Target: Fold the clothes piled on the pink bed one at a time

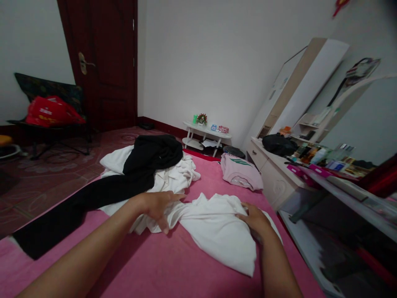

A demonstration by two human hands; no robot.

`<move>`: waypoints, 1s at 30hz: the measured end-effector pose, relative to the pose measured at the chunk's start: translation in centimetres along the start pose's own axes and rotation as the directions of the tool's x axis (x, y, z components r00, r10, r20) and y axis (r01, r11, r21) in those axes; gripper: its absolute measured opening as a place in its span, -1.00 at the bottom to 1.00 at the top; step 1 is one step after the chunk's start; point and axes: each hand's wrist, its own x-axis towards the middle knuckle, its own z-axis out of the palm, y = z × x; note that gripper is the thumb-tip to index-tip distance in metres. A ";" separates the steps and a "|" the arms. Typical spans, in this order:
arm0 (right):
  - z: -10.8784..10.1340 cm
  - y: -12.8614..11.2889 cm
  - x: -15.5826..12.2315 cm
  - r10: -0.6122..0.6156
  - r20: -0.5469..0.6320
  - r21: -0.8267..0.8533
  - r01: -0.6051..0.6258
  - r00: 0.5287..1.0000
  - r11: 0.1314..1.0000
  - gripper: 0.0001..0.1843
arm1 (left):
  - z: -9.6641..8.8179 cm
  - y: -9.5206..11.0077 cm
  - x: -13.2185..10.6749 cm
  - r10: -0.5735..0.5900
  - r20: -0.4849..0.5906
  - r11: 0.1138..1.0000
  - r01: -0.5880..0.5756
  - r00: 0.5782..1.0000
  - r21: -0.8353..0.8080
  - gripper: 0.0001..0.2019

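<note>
A crumpled white garment [217, 231], perhaps a shirt, lies across the pink bed cover [149, 265] in front of me. Its left part is twisted and bunched. My left hand [156, 207] rests over that bunched end, thumb and fingers apart. On the garment's right side lies my right hand [256, 219], its visible fingers spread on the cloth and some of the hand hidden. Beyond my left hand a black garment [155, 155] is heaped over more white clothing [116, 159], with one long black part stretching toward the lower left.
A folded pale pink top [240, 171] lies at the bed's far right. A dressing table [276, 165] crowded with bottles and a black bag stands along the right. A small white table [206, 130] is at the wall. Left are a chair with a red bag [52, 111] and a door [108, 62].
</note>
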 end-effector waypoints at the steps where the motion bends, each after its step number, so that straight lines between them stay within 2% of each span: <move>1: -0.4 -0.2 -0.2 0.013 0.013 -0.010 -0.012 1.000 1.000 -0.59 | 0.3 0.4 0.1 -0.044 -0.007 0.998 0.045 0.999 0.040 0.09; 5: -2.9 -1.6 -1.4 0.019 0.064 -0.076 -0.014 0.998 0.997 -0.84 | 1.1 0.7 0.6 -0.169 -0.162 0.971 0.193 0.972 0.143 -0.29; 8: -5.7 -3.4 -2.8 -0.033 0.068 -0.130 0.042 0.997 0.991 -0.90 | 1.1 -0.2 0.6 -0.217 -0.249 0.955 0.258 0.944 0.145 -0.46; 11: -8.2 -6.9 -5.6 -0.157 0.031 -0.192 0.160 0.987 0.968 -0.92 | 0.8 -1.4 0.8 -0.241 -0.353 0.958 0.279 0.904 0.061 -0.56; 13: -8.9 -10.3 -8.5 -0.283 0.038 -0.140 0.286 0.958 0.948 -0.88 | 0.6 -2.2 1.1 -0.255 -0.440 0.963 0.265 0.861 -0.039 -0.56; 15: -8.7 -14.2 -11.6 -0.462 0.124 0.086 0.454 0.878 0.887 -0.86 | 0.3 -2.8 1.6 -0.277 -0.529 0.960 0.207 0.802 -0.189 -0.56; 16: -8.4 -15.9 -13.1 -0.546 0.194 0.249 0.497 0.815 0.831 -0.85 | 0.2 -3.0 1.8 -0.282 -0.576 0.951 0.146 0.767 -0.272 -0.58; 17: -8.1 -17.5 -14.4 -0.648 0.277 0.449 0.501 0.710 0.740 -0.83 | 0.0 -3.2 1.9 -0.281 -0.625 0.935 0.062 0.728 -0.349 -0.60; 18: -7.8 -18.7 -15.4 -0.755 0.320 0.639 0.458 0.572 0.618 -0.82 | -0.2 -3.2 2.0 -0.277 -0.671 0.908 -0.041 0.687 -0.417 -0.62; 19: -7.6 -19.5 -15.9 -0.825 0.298 0.778 0.380 0.480 0.501 -0.79 | -0.4 -3.1 2.1 -0.276 -0.709 0.866 -0.152 0.649 -0.476 -0.64; 20: -7.5 -20.0 -16.0 -0.863 0.235 0.866 0.307 0.447 0.395 -0.75 | -0.7 -2.9 2.1 -0.279 -0.732 0.807 -0.261 0.622 -0.529 -0.64; 21: -7.4 -20.0 -15.7 -0.861 0.150 0.913 0.265 0.487 0.309 -0.71 | -0.9 -2.5 2.0 -0.291 -0.740 0.733 -0.356 0.607 -0.580 -0.61; 22: -7.3 -19.7 -14.9 -0.809 0.058 0.930 0.262 0.585 0.257 -0.64 | -1.1 -2.0 1.8 -0.309 -0.728 0.650 -0.423 0.612 -0.632 -0.57; 23: -7.0 -19.2 -13.7 -0.714 -0.029 0.927 0.286 0.700 0.242 -0.57 | -1.3 -1.3 1.7 -0.329 -0.701 0.566 -0.462 0.633 -0.683 -0.53; 24: -6.6 -18.6 -12.4 -0.598 -0.101 0.909 0.318 0.795 0.269 -0.47 | -1.3 -0.4 1.5 -0.343 -0.666 0.490 -0.479 0.662 -0.728 -0.51; 25: -5.8 -18.0 -10.9 -0.490 -0.154 0.882 0.343 0.858 0.322 -0.34 | -1.3 0.5 1.3 -0.341 -0.630 0.424 -0.483 0.698 -0.766 -0.49; 26: -4.8 -17.3 -9.5 -0.405 -0.190 0.847 0.357 0.895 0.393 -0.20 | -1.2 1.6 1.2 -0.319 -0.594 0.369 -0.480 0.739 -0.796 -0.47; 27: -3.6 -16.8 -8.2 -0.360 -0.208 0.811 0.366 0.909 0.457 -0.05 | -1.0 2.7 1.0 -0.278 -0.558 0.323 -0.471 0.782 -0.821 -0.46; 29: -0.9 -15.9 -6.4 -0.387 -0.211 0.769 0.397 0.898 0.501 0.09 | -0.4 4.6 1.0 -0.156 -0.500 0.270 -0.450 0.852 -0.851 -0.46; 30: 0.4 -15.6 -5.9 -0.426 -0.203 0.773 0.412 0.882 0.483 0.06 | 0.0 5.5 1.0 -0.089 -0.477 0.265 -0.441 0.874 -0.858 -0.47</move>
